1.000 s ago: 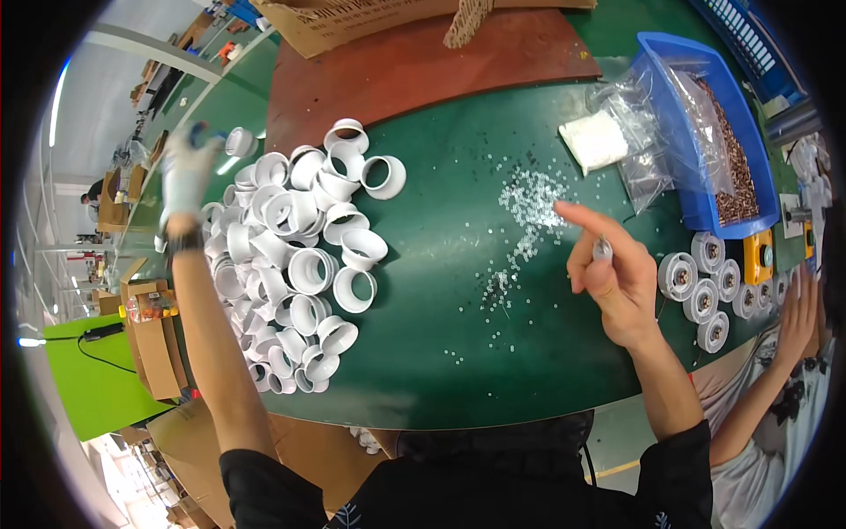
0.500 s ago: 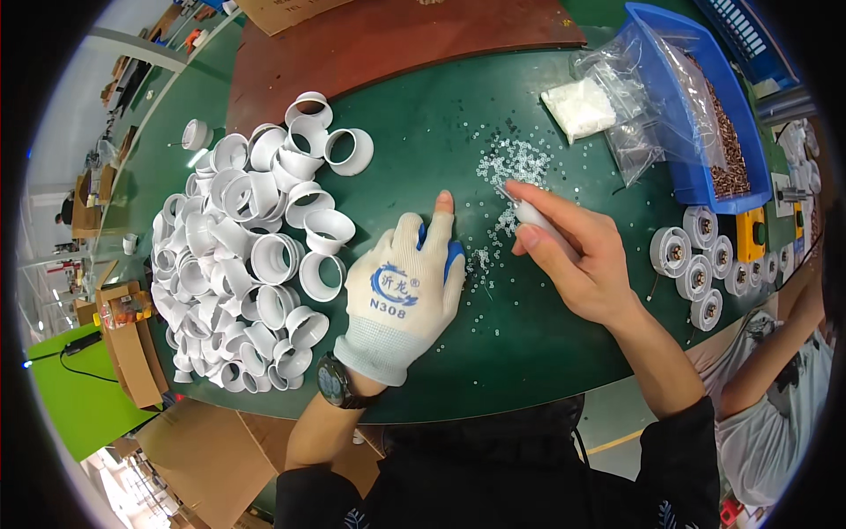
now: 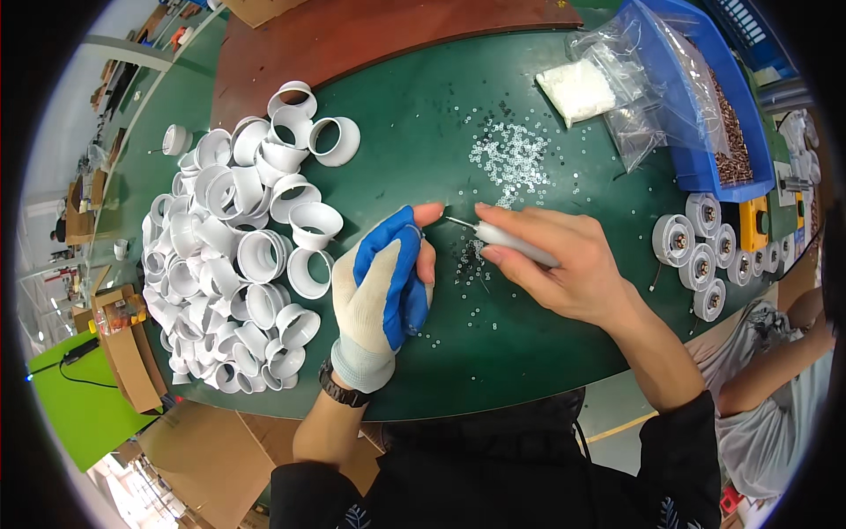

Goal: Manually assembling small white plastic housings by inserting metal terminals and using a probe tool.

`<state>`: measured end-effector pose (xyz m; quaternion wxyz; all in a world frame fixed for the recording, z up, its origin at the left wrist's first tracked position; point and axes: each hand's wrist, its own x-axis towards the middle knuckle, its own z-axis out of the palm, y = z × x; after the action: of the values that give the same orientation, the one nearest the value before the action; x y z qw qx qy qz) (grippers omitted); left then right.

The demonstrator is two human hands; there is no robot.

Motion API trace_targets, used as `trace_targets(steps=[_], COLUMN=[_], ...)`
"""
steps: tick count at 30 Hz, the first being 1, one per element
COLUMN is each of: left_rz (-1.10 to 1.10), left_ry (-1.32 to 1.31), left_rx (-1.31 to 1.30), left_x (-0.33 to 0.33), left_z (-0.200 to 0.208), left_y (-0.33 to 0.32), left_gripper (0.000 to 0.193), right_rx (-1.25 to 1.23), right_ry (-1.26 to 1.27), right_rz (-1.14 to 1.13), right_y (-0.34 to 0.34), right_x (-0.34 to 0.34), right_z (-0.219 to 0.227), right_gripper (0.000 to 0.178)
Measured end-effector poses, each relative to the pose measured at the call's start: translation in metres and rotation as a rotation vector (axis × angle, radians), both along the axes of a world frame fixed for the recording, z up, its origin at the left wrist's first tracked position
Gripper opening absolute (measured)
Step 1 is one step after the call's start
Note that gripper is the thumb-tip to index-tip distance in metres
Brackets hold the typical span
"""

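My right hand (image 3: pixel 564 260) grips a white-handled pick (image 3: pixel 515 242) between thumb and forefinger. Its thin metal tip points left, close to the bare forefinger tip of my left hand (image 3: pixel 383 273). A white and blue work glove (image 3: pixel 366 309) covers that hand, leaving the thumb and forefinger tips bare. Thumb and forefinger stand apart, while the other fingers curl toward the palm. Whether a tiny piece sits on the forefinger is too small to tell. Just beyond my hands, many small clear rings (image 3: pixel 515 159) lie scattered. A heap of white plastic collars (image 3: pixel 233 264) spreads to the left.
A blue bin (image 3: pixel 745 176) of copper-coloured parts stands far right, with clear plastic bags (image 3: pixel 630 132) and a white packet (image 3: pixel 577 91) beside it. Round white assemblies (image 3: pixel 674 240) sit near a yellow control box (image 3: pixel 753 225). A reddish-brown board (image 3: pixel 388 44) lies behind. Another person's arm (image 3: pixel 767 379) shows at right.
My left hand has turned palm inward from pointing at the table, and its forefinger has come to the pick's tip. The pick has moved nearer and left, away from the rings.
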<state>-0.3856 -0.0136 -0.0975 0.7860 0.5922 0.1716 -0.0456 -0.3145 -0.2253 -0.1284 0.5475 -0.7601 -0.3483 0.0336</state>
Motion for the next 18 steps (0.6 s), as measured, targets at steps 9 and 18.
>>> trace_targets(steps=[9, 18], left_rz=[-0.015, -0.068], left_ry=[-0.013, -0.089], left_rx=[0.008, 0.245], left_x=[-0.0012, -0.0056], left_z=[-0.0044, 0.0005], left_y=[0.0008, -0.0073], left_gripper=[0.043, 0.039], right_rx=[-0.012, -0.009], right_ry=[-0.046, -0.054], right_rz=[-0.022, -0.028], right_y=[0.0014, 0.0019], right_x=[-0.0003, -0.0006], right_z=[-0.0028, -0.0036], right_gripper=[0.044, 0.045])
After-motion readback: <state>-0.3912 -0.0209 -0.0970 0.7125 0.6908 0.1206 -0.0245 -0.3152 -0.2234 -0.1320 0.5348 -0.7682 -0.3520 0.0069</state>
